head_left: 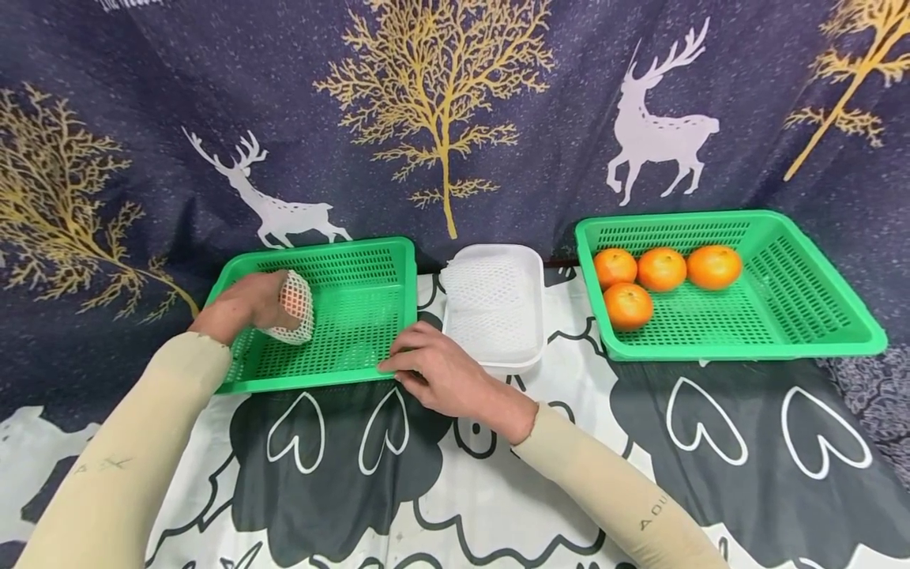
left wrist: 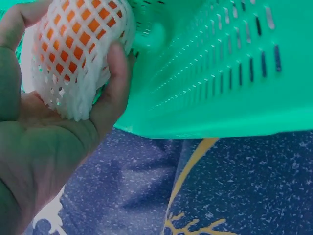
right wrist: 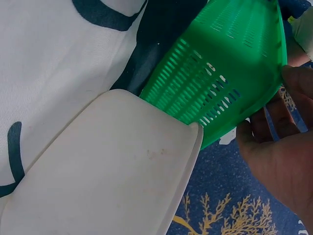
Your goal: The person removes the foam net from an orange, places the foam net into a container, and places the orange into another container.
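Observation:
My left hand (head_left: 265,302) is inside the left green basket (head_left: 408,300) and grips an orange (left wrist: 73,44) wrapped in a white foam net sleeve (left wrist: 76,98). Thumb and fingers curl round the wrapped fruit, and the loose end of the netting hangs toward the palm in the left wrist view. My right hand (head_left: 448,371) pinches the rim of that same basket at its near right corner. Its fingers and thumb show against the green rim in the right wrist view, where the hand (right wrist: 279,152) sits at the right edge.
Between the baskets stands a white plastic tray (head_left: 533,316) with several white foam net sleeves (head_left: 483,284) in it. A second green basket (head_left: 803,348) on the right has several bare oranges (head_left: 663,269) at its left end. Patterned cloth (head_left: 490,498) covers the table, and a dark printed curtain (head_left: 498,182) hangs behind.

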Tool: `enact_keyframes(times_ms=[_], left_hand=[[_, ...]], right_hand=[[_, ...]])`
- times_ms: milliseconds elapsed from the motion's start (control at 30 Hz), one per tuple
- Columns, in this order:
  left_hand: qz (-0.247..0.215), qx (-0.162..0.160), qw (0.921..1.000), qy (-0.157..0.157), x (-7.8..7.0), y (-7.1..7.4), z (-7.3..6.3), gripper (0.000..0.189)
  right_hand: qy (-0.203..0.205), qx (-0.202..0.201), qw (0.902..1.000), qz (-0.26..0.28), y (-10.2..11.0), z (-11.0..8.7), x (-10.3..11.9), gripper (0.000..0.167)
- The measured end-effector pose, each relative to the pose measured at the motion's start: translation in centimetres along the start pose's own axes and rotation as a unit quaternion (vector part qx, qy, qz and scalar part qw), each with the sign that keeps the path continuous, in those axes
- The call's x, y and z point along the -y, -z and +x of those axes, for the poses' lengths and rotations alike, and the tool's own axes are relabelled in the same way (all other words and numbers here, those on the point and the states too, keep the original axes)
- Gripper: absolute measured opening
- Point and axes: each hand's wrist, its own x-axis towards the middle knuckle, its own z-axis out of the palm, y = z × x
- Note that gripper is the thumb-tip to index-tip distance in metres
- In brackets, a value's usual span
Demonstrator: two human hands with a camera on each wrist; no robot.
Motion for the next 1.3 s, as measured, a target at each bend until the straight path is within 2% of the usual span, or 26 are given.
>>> enact_keyframes(times_ms=[200, 500, 867, 1033, 1300], left_hand=[[-0.007, -0.022, 0.9996, -0.017, -0.6, 0.3, -0.6, 0.109], [-0.043, -0.056, 0.9963, -0.048, -1.6, 1.8, -2.3, 0.109], [-0.087, -0.095, 0.9906, -0.045, -2.9, 2.4, -3.7, 0.114], [-0.132, -0.117, 0.9832, -0.049, -3.7, 2.4, -4.9, 0.113], [-0.171, -0.181, 0.9656, -0.075, -5.4, 1.5, -6.0, 0.102]], right_hand=[[-0.001, -0.005, 1.0000, 0.004, -0.1, -0.1, 0.0, 0.025], [0.005, -0.015, 0.9998, 0.007, -0.1, -0.1, -0.2, 0.023], [0.003, -0.017, 0.9998, 0.013, -0.3, 0.0, -0.3, 0.024], [0.002, -0.016, 0.9997, 0.018, -0.2, 0.0, -0.3, 0.025], [-0.004, -0.012, 0.9998, 0.018, -0.2, -0.1, -0.2, 0.024]])
